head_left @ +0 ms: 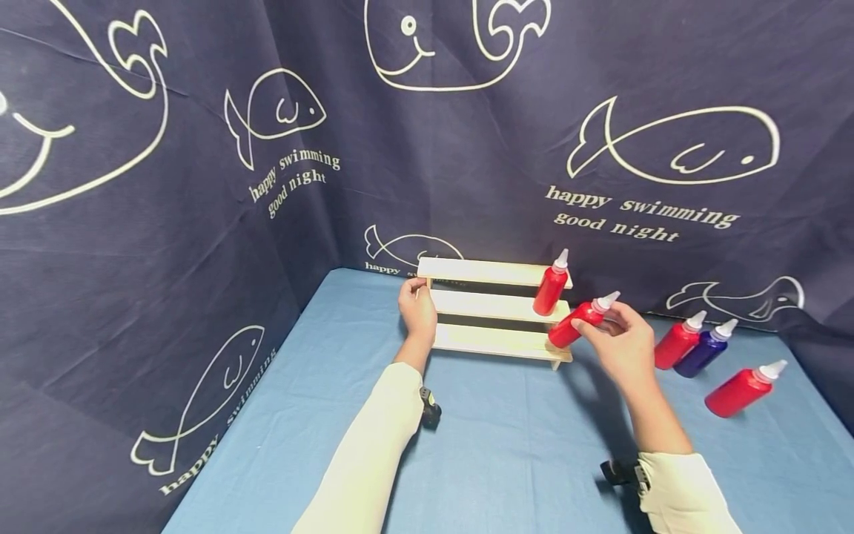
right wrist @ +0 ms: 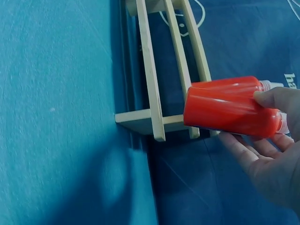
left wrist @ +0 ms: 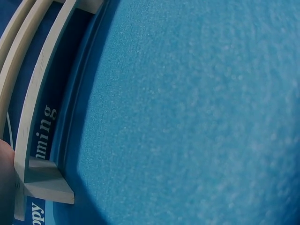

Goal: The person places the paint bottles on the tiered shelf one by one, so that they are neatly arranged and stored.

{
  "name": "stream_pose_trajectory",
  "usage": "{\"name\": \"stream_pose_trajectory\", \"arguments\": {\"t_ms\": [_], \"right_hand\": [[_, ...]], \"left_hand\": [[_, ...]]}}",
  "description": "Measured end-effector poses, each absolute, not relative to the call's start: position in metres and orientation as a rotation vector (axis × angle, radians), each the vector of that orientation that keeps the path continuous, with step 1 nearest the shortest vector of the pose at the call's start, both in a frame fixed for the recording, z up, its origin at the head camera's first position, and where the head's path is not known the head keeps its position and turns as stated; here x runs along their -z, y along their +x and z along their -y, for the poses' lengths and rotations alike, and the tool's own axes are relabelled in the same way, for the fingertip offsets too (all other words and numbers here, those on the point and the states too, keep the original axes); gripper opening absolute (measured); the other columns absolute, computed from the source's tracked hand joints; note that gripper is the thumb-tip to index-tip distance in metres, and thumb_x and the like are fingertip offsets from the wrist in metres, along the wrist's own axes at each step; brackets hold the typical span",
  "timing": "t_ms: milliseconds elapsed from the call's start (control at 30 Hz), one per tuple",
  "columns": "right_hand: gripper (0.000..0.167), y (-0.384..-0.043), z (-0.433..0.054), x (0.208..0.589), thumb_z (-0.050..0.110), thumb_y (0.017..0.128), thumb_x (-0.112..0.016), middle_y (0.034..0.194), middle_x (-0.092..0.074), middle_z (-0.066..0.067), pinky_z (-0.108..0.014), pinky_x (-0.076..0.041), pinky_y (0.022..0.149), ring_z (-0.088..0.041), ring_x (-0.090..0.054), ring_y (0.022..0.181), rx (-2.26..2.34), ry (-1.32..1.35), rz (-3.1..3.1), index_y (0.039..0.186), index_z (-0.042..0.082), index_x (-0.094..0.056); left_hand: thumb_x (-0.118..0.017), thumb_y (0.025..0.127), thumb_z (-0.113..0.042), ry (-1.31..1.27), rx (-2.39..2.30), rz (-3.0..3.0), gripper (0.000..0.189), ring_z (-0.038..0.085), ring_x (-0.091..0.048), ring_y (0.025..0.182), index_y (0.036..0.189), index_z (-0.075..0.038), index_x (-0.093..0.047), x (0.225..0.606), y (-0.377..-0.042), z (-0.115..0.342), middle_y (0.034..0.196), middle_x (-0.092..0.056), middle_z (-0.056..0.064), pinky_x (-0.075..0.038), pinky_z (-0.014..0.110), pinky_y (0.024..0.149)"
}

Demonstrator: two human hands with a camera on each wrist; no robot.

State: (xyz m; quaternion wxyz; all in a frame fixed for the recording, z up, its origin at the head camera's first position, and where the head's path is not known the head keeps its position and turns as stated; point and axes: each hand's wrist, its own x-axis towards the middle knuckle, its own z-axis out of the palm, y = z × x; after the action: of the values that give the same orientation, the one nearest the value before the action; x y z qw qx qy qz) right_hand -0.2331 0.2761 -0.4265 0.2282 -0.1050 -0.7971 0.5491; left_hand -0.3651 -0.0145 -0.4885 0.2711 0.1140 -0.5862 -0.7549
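Behind held bottle (head_left: 574,326), "happy swimming" lettering (head_left: 642,208).

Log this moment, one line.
Left hand: holds wooden rack, left end | Right hand: grips red bottle near right end | Middle tier: second red bottle | Table, right: two red bottles, blue bottle

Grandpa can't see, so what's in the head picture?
A person's right hand holds a red bottle at a rack that the left hand grips. Another red bottle stands on it; two more and a blue one are on the table.
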Motion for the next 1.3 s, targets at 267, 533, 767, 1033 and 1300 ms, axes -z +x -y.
{"name": "stream_pose_trajectory", "arguments": {"t_ms": [267,533,767,1033,1300], "right_hand": [[0.052,-0.235,-0.263,0.425,0.009,0.084,-0.087,0.093,-0.062,0.033,-0.003,-0.051,0.079,0.019,-0.064,0.083,-1.547,-0.262,2.169,0.13,-0.001,-0.065],[0.051,-0.237,-0.253,0.425,-0.005,0.079,-0.087,0.092,-0.065,0.029,-0.006,-0.053,0.079,0.015,-0.067,0.082,-1.631,-0.172,2.09,0.124,-0.005,-0.063],[0.044,-0.238,-0.242,0.422,-0.014,0.078,-0.083,0.092,-0.069,0.023,-0.008,-0.055,0.078,0.01,-0.07,0.083,-1.728,-0.098,2.022,0.115,-0.001,-0.064],[0.053,-0.235,-0.231,0.425,-0.009,0.079,-0.085,0.094,-0.065,0.026,-0.006,-0.054,0.081,0.013,-0.067,0.086,-1.667,-0.085,2.11,0.125,-0.009,-0.059],[0.052,-0.236,-0.223,0.428,-0.007,0.079,-0.086,0.096,-0.066,0.021,-0.008,-0.055,0.083,0.009,-0.068,0.089,-1.703,-0.035,2.096,0.124,-0.009,-0.061]], "left_hand": [[-0.053,0.09,0.008,0.309,2.038,1.57,0.017,0.014,-0.056,0.09,0.098,0.008,-0.068,0.489,-0.367,0.016,0.093,-0.064,0.009,-0.044,0.025,0.084],[-0.054,0.088,0.007,0.331,2.001,1.604,0.017,0.014,-0.057,0.091,0.098,0.006,-0.068,0.489,-0.368,0.016,0.093,-0.064,0.007,-0.045,0.025,0.086],[-0.054,0.088,0.007,0.335,1.999,1.605,0.017,0.017,-0.059,0.093,0.098,0.007,-0.068,0.49,-0.369,0.016,0.094,-0.065,0.01,-0.046,0.026,0.087],[-0.053,0.089,0.008,0.334,2.039,1.592,0.018,0.015,-0.059,0.093,0.097,0.005,-0.068,0.491,-0.368,0.014,0.095,-0.065,0.01,-0.047,0.025,0.085],[-0.053,0.088,0.009,0.332,2.035,1.588,0.018,0.016,-0.061,0.093,0.097,0.005,-0.069,0.49,-0.368,0.015,0.094,-0.065,0.009,-0.048,0.025,0.085]]}}
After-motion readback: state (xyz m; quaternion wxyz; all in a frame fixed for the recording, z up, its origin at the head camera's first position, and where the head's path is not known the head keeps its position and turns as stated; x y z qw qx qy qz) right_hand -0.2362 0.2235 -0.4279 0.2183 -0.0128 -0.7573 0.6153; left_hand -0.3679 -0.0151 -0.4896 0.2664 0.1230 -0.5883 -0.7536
